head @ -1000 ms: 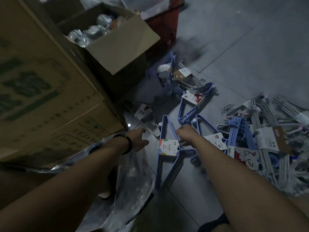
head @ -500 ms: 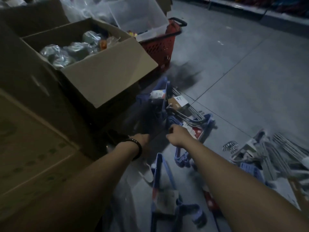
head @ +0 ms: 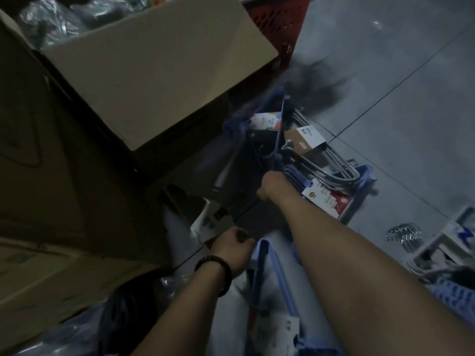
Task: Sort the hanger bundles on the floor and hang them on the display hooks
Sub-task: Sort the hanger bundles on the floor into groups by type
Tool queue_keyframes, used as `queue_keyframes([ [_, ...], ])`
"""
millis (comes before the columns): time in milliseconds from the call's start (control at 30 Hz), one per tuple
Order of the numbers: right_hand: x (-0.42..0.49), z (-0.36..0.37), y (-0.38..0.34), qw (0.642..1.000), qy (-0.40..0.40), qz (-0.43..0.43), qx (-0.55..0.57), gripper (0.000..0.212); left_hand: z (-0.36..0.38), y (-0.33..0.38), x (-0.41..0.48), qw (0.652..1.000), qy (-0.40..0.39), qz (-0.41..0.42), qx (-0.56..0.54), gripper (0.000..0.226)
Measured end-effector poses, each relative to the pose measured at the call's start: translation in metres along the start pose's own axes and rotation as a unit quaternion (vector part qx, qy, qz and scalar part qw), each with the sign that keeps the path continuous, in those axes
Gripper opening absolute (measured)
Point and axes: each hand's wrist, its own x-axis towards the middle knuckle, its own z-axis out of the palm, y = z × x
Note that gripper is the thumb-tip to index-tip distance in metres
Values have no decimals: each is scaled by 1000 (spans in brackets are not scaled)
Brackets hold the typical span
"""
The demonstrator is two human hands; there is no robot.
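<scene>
Blue plastic is most of what lies on the grey floor (head: 398,104) in front of me. My right hand (head: 273,185) has its fingers curled tight round the hook end of a blue hanger bundle (head: 293,173), which lies on the floor near the foot of the cardboard box (head: 154,68). Its red and white label (head: 327,201) carries print, but it is too blurred to read. Behind it lies a grey hanger bundle (head: 334,173) with a brown and white card (head: 305,140). A second blue bundle (head: 281,116) leans there, with a white label with coloured patches (head: 266,122). I cannot read any word or brand on these.

My left hand (head: 231,249), with a black bracelet (head: 218,269) at the wrist, has its fingers bent just beside a white card (head: 205,222) on the floor. Whether they pinch it I cannot tell. A third blue bundle (head: 267,278) lies close to me, between my two forearms, and its white tag (head: 289,327) is also not readable. A red basket (head: 277,21) stands behind the box.

Half a second ago both hands were side by side in the pile. Now the left hand has come back toward me, while the right one stays at the same bundles. The box flap fills more of the view than before.
</scene>
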Motion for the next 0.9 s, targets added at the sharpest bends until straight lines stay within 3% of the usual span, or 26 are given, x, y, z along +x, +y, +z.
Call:
queue_keyframes([
  [100, -18, 10, 11, 996, 87, -11, 26, 31, 3, 7, -6, 1000, 2, -5, -6, 35],
  [167, -38, 12, 22, 989, 131, -54, 30, 25, 6, 12, -12, 1000, 8, -4, -13, 34],
  [233, -59, 9, 34, 984, 147, -91, 37, 20, 12, 20, -23, 999, 5, -7, -32, 30],
  [500, -180, -51, 71, 969, 207, -102, 88, 24, 30, 42, -110, 983, -50, -46, -170, 13],
  [667, -248, -81, 88, 953, 230, -110, 166, 20, 36, 30, -175, 951, -54, -73, -296, 13],
  [900, -313, -86, 73, 927, 283, -149, 197, 19, 32, 28, -228, 932, -62, -79, -347, 18],
])
